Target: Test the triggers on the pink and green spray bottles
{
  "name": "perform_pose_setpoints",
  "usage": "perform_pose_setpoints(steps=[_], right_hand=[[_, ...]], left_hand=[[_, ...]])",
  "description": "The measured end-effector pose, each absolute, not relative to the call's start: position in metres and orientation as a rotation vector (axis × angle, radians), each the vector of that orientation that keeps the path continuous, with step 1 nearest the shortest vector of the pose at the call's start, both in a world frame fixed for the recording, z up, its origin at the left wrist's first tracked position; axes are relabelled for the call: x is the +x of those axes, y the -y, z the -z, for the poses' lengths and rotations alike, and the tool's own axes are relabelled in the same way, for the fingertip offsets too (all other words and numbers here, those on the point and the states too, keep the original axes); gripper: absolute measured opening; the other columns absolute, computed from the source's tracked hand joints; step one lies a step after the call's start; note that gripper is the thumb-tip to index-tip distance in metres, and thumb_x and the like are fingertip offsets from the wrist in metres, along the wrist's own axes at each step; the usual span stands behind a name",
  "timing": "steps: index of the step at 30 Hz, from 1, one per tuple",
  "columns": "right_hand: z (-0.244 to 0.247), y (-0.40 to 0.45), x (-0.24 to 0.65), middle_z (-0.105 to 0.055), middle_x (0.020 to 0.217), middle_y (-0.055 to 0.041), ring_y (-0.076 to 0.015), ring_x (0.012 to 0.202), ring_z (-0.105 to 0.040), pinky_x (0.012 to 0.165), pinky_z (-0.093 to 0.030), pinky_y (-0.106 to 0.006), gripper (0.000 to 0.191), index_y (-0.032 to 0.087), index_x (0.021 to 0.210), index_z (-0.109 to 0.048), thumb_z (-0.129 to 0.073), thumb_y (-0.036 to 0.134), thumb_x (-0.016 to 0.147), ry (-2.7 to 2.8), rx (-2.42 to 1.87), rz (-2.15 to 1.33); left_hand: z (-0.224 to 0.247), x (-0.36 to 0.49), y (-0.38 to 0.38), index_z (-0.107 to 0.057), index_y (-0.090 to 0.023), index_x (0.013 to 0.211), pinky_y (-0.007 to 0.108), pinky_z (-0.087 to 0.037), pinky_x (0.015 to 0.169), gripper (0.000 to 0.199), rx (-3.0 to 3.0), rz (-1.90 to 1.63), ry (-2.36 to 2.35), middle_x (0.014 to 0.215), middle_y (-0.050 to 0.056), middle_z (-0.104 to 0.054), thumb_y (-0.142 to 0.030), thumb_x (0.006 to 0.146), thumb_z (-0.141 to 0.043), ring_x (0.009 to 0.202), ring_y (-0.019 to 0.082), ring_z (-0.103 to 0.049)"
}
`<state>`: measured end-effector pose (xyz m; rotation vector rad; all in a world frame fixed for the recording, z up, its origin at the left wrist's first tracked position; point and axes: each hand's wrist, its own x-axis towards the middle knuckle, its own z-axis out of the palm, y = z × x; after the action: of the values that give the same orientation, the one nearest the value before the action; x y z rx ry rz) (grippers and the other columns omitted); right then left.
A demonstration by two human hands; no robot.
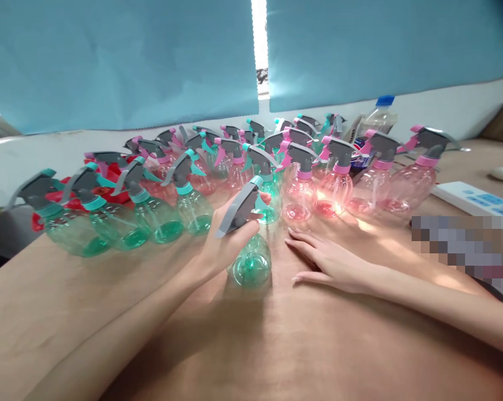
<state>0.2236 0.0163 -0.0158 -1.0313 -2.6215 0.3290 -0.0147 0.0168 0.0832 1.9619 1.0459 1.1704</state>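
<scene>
You seem to be at the holding step: your left hand (226,245) has its fingers wrapped around the neck of a green spray bottle (251,268), in the middle of the frame. Your right hand (338,264) is open, fingers spread, near it on the table (284,351). The next move likely calls for a firm, steady grip. The bottle looks round and see-through, with a gray and teal top (240,206)

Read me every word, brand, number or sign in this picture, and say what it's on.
No text is legible.
Dark blue-and-white package: printing too blurred.
Flat white object with blue patches: markings too blurred.
Pixelated area at right: unreadable.
Green translucent plastic spray bottle in the left hand: no lettering visible.
</scene>
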Motion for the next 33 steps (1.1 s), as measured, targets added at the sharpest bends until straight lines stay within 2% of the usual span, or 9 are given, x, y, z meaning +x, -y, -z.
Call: perform_pose_setpoints(steps=[3,10,16,22,28,33], right_hand=[[0.022,-0.021,0.229,-0.042,0.149,-0.0203,-0.0359,0.140,-0.035,0.111,-0.034,-0.057,0.082,0.011,0.143,-0.044,-0.049,0.069,0.086,2.614,-1.055,-0.357],[0.025,-0.022,0.230,-0.040,0.151,-0.0153,-0.0341,0.142,-0.032,0.113,-0.031,-0.057,0.078,0.016,0.146,-0.042,-0.053,0.065,0.087,2.570,-1.051,-0.446],[0.025,-0.023,0.231,-0.039,0.152,-0.0139,-0.0321,0.142,-0.031,0.114,-0.030,-0.055,0.077,0.017,0.146,-0.041,-0.052,0.065,0.087,2.577,-1.053,-0.465],[0.025,-0.022,0.231,-0.041,0.151,-0.0153,-0.0322,0.141,-0.033,0.114,-0.031,-0.055,0.074,0.015,0.144,-0.044,-0.052,0.063,0.088,2.571,-1.046,-0.437],[0.024,-0.021,0.230,-0.043,0.149,-0.0144,-0.0330,0.140,-0.036,0.112,-0.034,-0.056,0.069,0.018,0.144,-0.046,-0.053,0.060,0.089,2.546,-1.039,-0.421],[0.024,-0.021,0.230,-0.044,0.149,-0.0137,-0.0328,0.140,-0.036,0.112,-0.033,-0.056,0.067,0.020,0.144,-0.045,-0.053,0.059,0.090,2.537,-1.026,-0.418]], left_hand=[[-0.085,-0.014,-0.022,-0.063,-0.022,0.111,0.027,-0.043,0.055,0.038,1.984,-1.169,-1.060,0.072,-0.002,-0.058,-0.013,0.076,-0.054,0.053,0.012,-0.046],[-0.085,-0.014,-0.029,-0.063,-0.021,0.108,0.030,-0.050,0.059,0.036,2.049,-1.143,-1.120,0.064,-0.003,-0.056,-0.016,0.074,-0.053,0.053,0.014,-0.051],[-0.086,-0.010,-0.026,-0.064,-0.021,0.106,0.035,-0.056,0.074,0.035,2.026,-1.154,-1.146,0.069,-0.003,-0.053,-0.016,0.072,-0.055,0.054,0.012,-0.048],[-0.089,-0.007,-0.024,-0.063,-0.020,0.106,0.034,-0.057,0.075,0.035,2.010,-1.163,-1.131,0.076,-0.001,-0.057,-0.018,0.072,-0.056,0.052,0.010,-0.044],[-0.089,-0.008,-0.024,-0.062,-0.020,0.108,0.035,-0.057,0.076,0.035,1.980,-1.132,-1.115,0.062,-0.005,-0.056,-0.018,0.073,-0.056,0.046,0.010,-0.042],[-0.092,-0.006,-0.024,-0.063,-0.020,0.104,0.034,-0.057,0.078,0.033,1.983,-1.164,-1.116,0.091,0.003,-0.066,-0.017,0.071,-0.056,0.065,0.013,-0.056]])
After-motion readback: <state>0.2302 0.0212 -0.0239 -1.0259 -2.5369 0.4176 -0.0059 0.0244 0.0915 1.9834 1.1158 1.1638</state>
